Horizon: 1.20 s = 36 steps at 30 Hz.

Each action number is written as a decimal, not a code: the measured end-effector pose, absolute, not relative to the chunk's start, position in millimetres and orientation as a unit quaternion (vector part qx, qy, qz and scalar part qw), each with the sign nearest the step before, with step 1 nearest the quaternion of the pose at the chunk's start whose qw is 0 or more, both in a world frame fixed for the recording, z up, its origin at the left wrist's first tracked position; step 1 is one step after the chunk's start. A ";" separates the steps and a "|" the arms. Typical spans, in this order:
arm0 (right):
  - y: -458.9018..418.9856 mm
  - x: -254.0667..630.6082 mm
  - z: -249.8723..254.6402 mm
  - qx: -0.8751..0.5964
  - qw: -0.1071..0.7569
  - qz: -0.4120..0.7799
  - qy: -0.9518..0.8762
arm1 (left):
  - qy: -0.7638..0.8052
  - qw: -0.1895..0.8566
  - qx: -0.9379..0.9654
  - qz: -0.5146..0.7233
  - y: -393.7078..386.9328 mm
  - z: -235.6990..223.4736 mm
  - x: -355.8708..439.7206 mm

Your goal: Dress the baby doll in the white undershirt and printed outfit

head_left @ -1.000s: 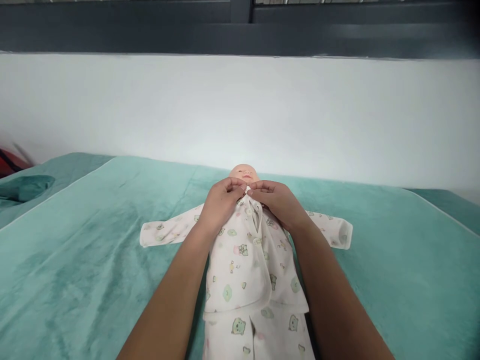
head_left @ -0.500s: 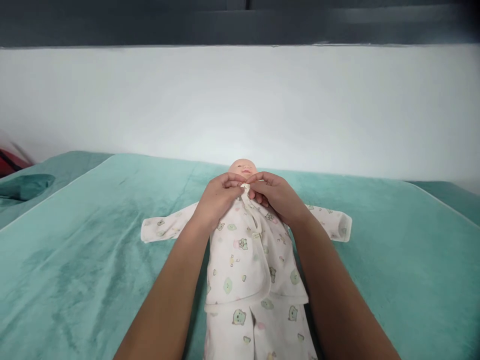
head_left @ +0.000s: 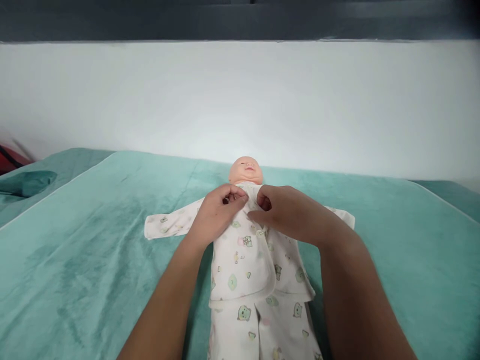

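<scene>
A baby doll (head_left: pixel 246 169) lies on its back, head at the far end, dressed in a white baby shirt (head_left: pixel 243 270) printed with small green animals. Its sleeves are spread to both sides. My left hand (head_left: pixel 221 212) pinches the shirt front just below the collar, thumb and forefinger together. Beside it, over the other half of the chest, my right hand (head_left: pixel 283 210) is bent inward with thumb and curled fingers apart and nothing visible between them. A small tie or fastening (head_left: pixel 260 233) shows on the front overlap. Matching trousers (head_left: pixel 240 335) cover the legs.
A teal plush cover (head_left: pixel 93 260) with wrinkles lies under the doll. Behind it stands a white wall (head_left: pixel 240 100) with a dark band (head_left: pixel 150 20) above. Something red (head_left: pixel 11 160) shows at the left edge.
Both hands have come down from the collar to the upper chest, uncovering the doll's chin and neck. My right hand has parted from the left and let go of the collar.
</scene>
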State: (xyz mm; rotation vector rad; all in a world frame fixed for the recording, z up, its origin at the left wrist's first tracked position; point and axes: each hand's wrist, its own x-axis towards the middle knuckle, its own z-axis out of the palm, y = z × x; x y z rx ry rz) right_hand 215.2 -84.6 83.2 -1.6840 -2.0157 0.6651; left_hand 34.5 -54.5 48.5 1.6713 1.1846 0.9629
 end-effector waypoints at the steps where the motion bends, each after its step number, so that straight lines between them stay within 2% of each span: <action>1: -84.2 215.4 83.3 -0.613 0.207 0.243 -0.723 | 0.461 0.420 0.685 0.376 -54.7 49.0 33.4; 6: -81.0 219.1 82.6 -0.611 0.220 0.282 -0.706 | 0.405 0.401 0.747 0.342 -54.2 51.5 28.2; 11: -85.3 219.1 64.2 -0.597 0.320 0.323 -0.661 | 0.396 0.407 0.745 0.349 -53.5 50.2 27.3; 16: -94.2 216.7 38.2 -0.565 0.456 0.407 -0.554 | 0.390 0.411 0.738 0.366 -53.1 46.9 30.1; 19: -97.2 215.2 30.6 -0.550 0.504 0.410 -0.524 | 0.383 0.413 0.739 0.370 -53.5 46.6 30.6; 27: -91.5 219.1 24.9 -0.507 0.529 0.448 -0.512 | 0.392 0.402 0.738 0.373 -54.2 44.7 34.8; 36: -93.9 220.1 29.3 -0.535 0.466 0.378 -0.594 | 0.394 0.403 0.739 0.369 -54.1 45.0 36.2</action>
